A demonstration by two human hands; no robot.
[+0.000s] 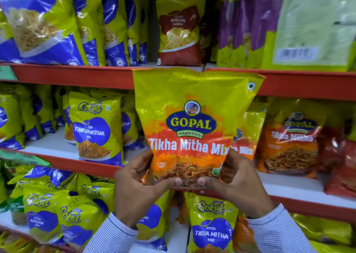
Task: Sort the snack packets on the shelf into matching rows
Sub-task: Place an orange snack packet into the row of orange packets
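Observation:
I hold a yellow and orange Gopal Tikha Mitha Mix packet [192, 121] upright in front of the middle shelf. My left hand [140, 183] grips its bottom left corner and my right hand [237, 181] grips its bottom right corner, fingertips nearly meeting under the packet. Behind it on the middle shelf stands a matching Gopal packet [248, 137], partly hidden, and another Gopal packet [292, 143] stands further right. A yellow and blue Gokul Tikha Mitha packet [96, 131] stands to the left on the same shelf.
Red-edged shelves [77, 75] run across the view. The top shelf holds blue and yellow packets, a red Nylon packet [179, 33] and purple ones [248, 21]. The bottom shelf carries more Gokul packets [212, 227]. Red packets [342, 168] lie at the far right.

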